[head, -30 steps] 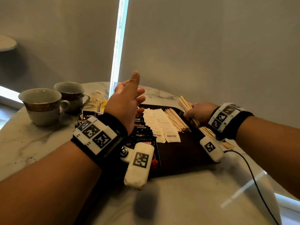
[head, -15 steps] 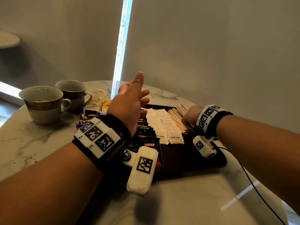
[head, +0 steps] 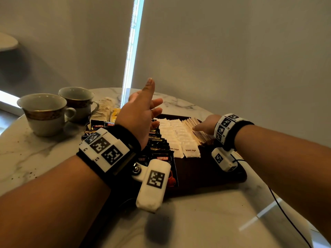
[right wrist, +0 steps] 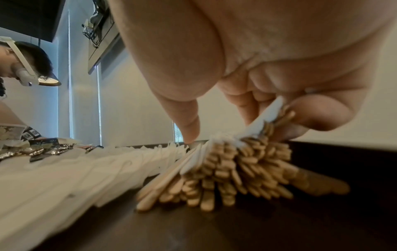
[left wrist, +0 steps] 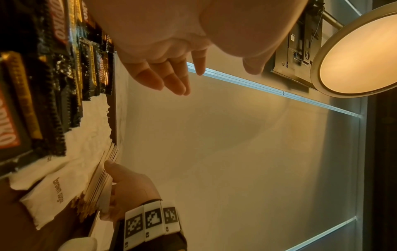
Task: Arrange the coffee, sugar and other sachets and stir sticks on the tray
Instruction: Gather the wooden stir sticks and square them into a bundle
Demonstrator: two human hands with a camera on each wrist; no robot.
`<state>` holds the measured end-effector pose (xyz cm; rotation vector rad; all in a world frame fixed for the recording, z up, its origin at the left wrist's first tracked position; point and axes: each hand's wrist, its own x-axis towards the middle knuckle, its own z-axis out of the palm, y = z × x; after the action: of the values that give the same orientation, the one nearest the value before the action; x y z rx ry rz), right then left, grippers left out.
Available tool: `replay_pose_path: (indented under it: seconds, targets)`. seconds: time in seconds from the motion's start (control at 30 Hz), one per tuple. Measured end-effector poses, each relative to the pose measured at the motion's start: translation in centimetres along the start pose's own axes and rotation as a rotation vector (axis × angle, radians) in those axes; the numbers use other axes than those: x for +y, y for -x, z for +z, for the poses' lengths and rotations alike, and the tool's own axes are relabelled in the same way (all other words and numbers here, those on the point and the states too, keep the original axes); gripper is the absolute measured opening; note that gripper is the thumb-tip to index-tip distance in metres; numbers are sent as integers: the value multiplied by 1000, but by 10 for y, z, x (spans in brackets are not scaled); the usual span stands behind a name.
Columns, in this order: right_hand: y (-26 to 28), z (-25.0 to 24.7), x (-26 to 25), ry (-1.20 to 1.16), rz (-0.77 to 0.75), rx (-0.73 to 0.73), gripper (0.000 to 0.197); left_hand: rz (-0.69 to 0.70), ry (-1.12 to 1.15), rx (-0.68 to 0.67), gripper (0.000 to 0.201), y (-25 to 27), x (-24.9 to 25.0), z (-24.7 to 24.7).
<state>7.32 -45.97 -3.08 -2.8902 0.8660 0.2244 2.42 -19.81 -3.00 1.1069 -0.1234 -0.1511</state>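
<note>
Two gold-banded ceramic cups (head: 44,113) are standing at the left of the white marble surface (head: 206,212). The left hand (head: 139,115) is still hovering over the black coffee sachets (head: 157,140), fingers spread, holding nothing. Two rows of white sugar sachets (head: 177,136) are lying on the dark rectangular tray (head: 206,174). The right hand (head: 207,125) has moved inward, now gripping the bundle of wooden stir sticks (right wrist: 232,169) on the tray; only the right wrist view is showing the curled fingers (right wrist: 322,112).
</note>
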Motion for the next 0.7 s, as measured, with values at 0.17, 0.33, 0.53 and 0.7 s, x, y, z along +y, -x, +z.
replay_pose_path:
  seconds: [0.17, 0.33, 0.53, 0.7]
  targets:
    - [2, -4, 3, 65, -41, 17, 61, -3, 4, -2, 60, 0, 1, 0]
    - [-1, -1, 2, 72, -59, 20, 49, 0, 0, -13, 64, 0, 1, -1]
    - [0, 7, -6, 169, -152, 49, 41, -3, -7, -15, 62, 0, 0, -1]
    - [0, 4, -1, 69, -174, 58, 39, -7, 0, -13, 59, -1, 0, -2]
